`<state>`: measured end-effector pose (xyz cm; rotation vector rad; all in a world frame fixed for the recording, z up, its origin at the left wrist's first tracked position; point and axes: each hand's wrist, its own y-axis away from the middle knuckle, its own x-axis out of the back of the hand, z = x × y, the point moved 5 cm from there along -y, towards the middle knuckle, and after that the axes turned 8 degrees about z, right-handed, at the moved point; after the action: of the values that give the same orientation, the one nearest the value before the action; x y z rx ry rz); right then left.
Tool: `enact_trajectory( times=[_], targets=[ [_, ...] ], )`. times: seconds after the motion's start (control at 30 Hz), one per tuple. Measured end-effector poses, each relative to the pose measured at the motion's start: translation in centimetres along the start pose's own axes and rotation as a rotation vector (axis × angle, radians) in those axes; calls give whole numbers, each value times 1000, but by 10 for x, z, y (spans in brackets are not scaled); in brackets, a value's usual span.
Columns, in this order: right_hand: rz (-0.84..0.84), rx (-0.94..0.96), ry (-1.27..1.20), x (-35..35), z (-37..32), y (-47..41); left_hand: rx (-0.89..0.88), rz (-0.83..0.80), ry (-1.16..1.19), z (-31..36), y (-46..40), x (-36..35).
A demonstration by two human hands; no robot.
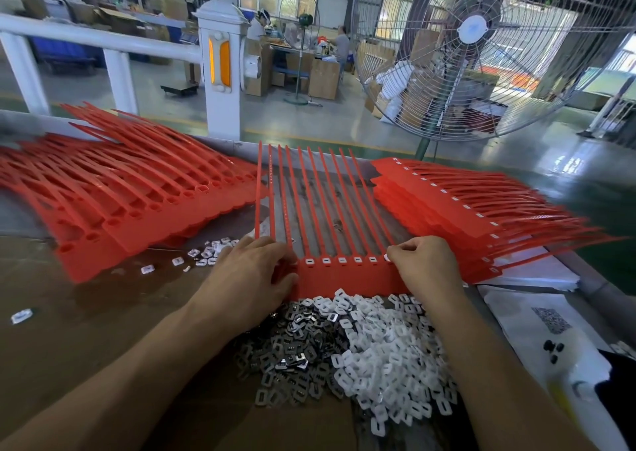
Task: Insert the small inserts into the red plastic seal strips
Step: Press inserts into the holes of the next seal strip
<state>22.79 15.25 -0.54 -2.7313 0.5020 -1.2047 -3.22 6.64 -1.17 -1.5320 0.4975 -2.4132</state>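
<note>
Red seal strip sheet (344, 275) flat on bench (86, 313), centre, btwn both hands. Thin, light, bendy plastic; best pinned at header band. Left hand (251, 278) fingers relaxed, pressing header. Right hand (425, 261) fingers curled, pinching white insert (387, 257) at end socket. Inserts tiny, prob slippery.

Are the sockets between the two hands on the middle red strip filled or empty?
Filled: each of the five sockets visible on the middle red strip shows a white insert.
</note>
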Motion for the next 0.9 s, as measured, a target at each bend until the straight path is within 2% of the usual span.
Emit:
enact_trajectory(
  times=[0.5,0.7,0.9],
  targets=[
    [12,31,147,-2,-2,-3,2,7,6,-2,0,-1],
    [-98,7,-47,2,10,-8,-3,11,9,-2,0,-1],
    [-124,39,-83,2,13,-8,-3,5,12,-3,0,-2]
  ],
)
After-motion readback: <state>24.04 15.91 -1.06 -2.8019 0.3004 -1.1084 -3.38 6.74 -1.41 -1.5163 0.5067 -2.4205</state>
